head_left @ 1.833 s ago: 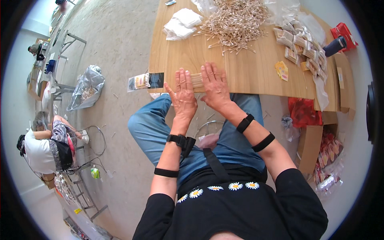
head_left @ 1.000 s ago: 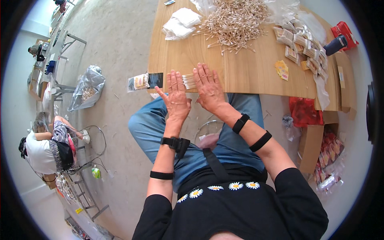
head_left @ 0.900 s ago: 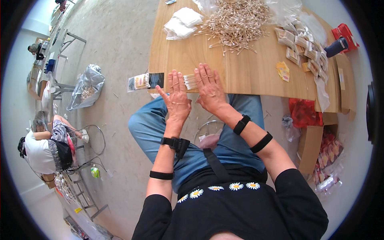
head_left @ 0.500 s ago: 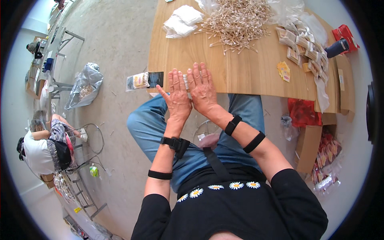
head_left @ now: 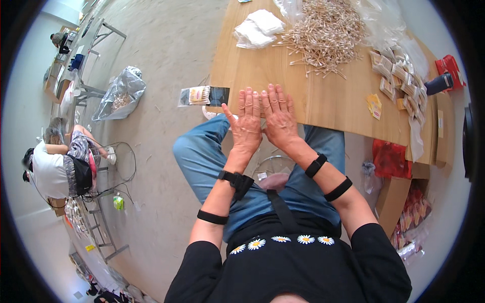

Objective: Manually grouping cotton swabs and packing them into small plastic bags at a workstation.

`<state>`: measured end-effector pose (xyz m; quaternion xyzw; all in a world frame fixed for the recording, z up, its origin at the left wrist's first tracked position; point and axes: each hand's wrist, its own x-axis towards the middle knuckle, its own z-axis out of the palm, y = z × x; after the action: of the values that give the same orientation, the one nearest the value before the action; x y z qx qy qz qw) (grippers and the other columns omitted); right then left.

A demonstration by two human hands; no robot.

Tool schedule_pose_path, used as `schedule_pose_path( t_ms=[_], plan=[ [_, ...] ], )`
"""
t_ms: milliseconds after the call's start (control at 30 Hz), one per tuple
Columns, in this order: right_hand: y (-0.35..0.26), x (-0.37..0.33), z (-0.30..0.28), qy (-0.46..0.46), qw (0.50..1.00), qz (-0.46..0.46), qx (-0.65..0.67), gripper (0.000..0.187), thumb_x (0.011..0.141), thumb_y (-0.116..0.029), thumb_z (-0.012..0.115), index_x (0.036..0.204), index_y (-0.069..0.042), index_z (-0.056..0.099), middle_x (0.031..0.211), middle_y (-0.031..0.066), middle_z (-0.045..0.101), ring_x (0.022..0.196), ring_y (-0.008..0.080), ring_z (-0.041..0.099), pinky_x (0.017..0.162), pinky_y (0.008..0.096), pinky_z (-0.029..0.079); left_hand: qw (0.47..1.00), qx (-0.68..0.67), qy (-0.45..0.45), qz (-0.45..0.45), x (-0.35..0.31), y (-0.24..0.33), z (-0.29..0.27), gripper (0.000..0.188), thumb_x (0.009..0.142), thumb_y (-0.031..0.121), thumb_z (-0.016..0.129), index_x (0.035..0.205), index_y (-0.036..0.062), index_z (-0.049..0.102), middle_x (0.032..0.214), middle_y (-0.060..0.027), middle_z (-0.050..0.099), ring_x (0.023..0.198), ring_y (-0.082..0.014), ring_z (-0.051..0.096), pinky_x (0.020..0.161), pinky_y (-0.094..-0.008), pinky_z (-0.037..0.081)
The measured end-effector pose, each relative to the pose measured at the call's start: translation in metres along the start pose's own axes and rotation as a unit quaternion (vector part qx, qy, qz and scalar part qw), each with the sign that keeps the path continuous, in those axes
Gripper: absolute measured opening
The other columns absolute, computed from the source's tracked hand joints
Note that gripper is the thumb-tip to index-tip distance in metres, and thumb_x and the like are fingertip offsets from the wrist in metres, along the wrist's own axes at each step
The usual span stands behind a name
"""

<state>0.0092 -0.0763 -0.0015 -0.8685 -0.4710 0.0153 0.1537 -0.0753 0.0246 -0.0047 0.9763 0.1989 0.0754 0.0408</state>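
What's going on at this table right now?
A person has both hands flat and close together at the near edge of the wooden table. Between the left hand and the right hand, a narrow strip of cotton swabs shows; the hands cover the rest. To the left, a part-filled swab packet juts past the table edge. Farther back lies a big loose swab pile, with packed swab bundles to its right.

Left hand (head_left: 247,126) and right hand (head_left: 281,123) leave 1 narrow slit, swab sticks (head_left: 261,104) in it. Beyond fingertips: bare table (head_left: 323,98), passable up to swab heap (head_left: 328,40). Obstructions: white stack (head_left: 258,29), far left; yellow cards (head_left: 374,106), swab packs (head_left: 401,81), right.
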Motion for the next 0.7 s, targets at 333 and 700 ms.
schedule_pose_path(
  t_ms=[333,700],
  plan=[
    [-0.001,0.002,-0.011,-0.029,0.999,0.007,-0.024,0.107,0.067,-0.026,0.084,0.153,-0.002,0.026,0.162,0.0177,0.02,0.152,0.0351,0.014,0.123,0.0486,0.013,0.842,-0.433,0.178,-0.266,-0.041,-0.081,-0.013,0.062,0.085,0.036,0.076,0.129,-0.0011,0.053,0.117,-0.0156,0.06,0.11,-0.0245,0.057,0.098,-0.0441,0.044],
    [-0.004,0.001,-0.011,-0.037,0.999,0.015,-0.023,0.107,0.068,-0.026,0.084,0.153,-0.001,0.024,0.162,0.0192,0.02,0.152,0.0363,0.013,0.123,0.0489,0.015,0.33,-0.846,0.167,-0.384,0.04,-0.123,0.008,0.042,0.083,0.042,0.08,0.1,0.0075,0.063,0.087,-0.0012,0.065,0.074,-0.01,0.064,0.063,-0.0269,0.052]
  ],
)
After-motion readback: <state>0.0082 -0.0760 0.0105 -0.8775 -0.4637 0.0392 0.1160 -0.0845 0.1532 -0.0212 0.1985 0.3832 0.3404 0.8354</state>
